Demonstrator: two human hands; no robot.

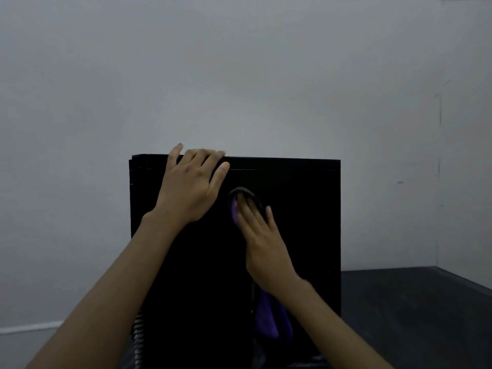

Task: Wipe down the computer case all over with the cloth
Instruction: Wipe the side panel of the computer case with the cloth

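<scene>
Grey wall (239, 75) — dark table (415, 304), case (306, 209).

Right hand (263, 235) covers most of the cloth (269, 318); I see only two purple parts. The computer case (298, 222) base is cut off by the lower edge. Several left hand (190, 187) fingertips fold behind its top edge, out of my sight.

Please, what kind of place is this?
Probably a plain indoor room, perhaps a workshop corner: bare grey walls meeting at the right, a dark surface, and a black computer case.
</scene>
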